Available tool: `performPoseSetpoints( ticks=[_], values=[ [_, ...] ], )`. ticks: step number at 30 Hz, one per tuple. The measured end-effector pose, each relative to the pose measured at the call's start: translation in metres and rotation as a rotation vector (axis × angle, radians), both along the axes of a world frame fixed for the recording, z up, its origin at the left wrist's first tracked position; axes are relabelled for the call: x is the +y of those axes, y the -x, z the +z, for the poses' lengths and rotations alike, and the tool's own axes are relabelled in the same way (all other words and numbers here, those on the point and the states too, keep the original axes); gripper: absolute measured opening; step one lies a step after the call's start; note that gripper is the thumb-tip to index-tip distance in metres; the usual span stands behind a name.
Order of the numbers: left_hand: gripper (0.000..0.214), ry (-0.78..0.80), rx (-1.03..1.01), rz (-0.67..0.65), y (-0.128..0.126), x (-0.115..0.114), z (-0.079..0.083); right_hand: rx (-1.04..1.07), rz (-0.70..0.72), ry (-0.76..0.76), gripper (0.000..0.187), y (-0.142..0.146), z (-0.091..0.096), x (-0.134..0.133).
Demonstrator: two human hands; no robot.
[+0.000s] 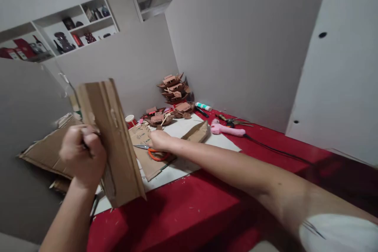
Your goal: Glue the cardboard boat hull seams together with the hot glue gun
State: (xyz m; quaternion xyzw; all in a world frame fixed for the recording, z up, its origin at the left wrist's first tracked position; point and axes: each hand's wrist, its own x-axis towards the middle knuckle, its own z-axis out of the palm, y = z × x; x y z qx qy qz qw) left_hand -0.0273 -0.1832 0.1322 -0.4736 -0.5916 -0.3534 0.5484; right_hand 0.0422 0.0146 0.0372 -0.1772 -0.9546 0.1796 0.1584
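Note:
My left hand (82, 155) is closed round the edge of a long strip of brown cardboard (113, 141), holding it upright above the table's near edge. My right hand (159, 140) reaches far out and rests over the orange-handled scissors (155, 153), which lie on flat cardboard pieces (144, 138). Its fingers curl down at the scissors' handles; whether they grip is unclear.
A red cloth (206, 204) covers the table, with a white sheet (183, 126) on it. A pink glue gun (226, 129) with a black cord, pliers (233, 120), a paper cup (130, 119) and several cardboard boat models (174, 90) lie at the back. Large cardboard sheet (44, 151) at left.

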Motion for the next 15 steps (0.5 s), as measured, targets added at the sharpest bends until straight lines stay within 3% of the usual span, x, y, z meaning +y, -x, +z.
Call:
performPoseSetpoints(
  ticks=[3,4,5,7,9,11,13,15],
  values=[
    [0.011,0.079,0.1,0.014,-0.003,0.017,-0.018,0.29,0.043,0.028,0.047,-0.024,0.026,0.002],
    [0.011,0.11,0.114,-0.001,-0.004,0.022,-0.025,0.553,0.078,0.138,0.053,-0.035,0.039,0.001],
    [0.012,0.147,0.125,-0.02,-0.006,0.028,-0.033,0.781,0.12,0.216,0.053,-0.047,0.054,0.0],
    [0.014,0.217,0.16,-0.087,-0.013,0.041,-0.046,1.012,0.165,0.158,0.046,-0.068,0.083,-0.007],
    [0.015,0.259,0.194,-0.138,-0.022,0.054,-0.056,0.966,0.109,-0.117,0.047,-0.08,0.109,-0.016],
    [0.015,0.259,0.201,-0.145,-0.029,0.065,-0.064,0.726,0.004,-0.307,0.049,-0.083,0.126,-0.024],
    [0.016,0.234,0.192,-0.135,-0.031,0.075,-0.068,0.541,-0.071,-0.372,0.047,-0.078,0.134,-0.025],
    [0.015,0.209,0.185,-0.137,-0.031,0.083,-0.07,0.488,-0.148,-0.385,0.045,-0.07,0.135,-0.021]
  ],
)
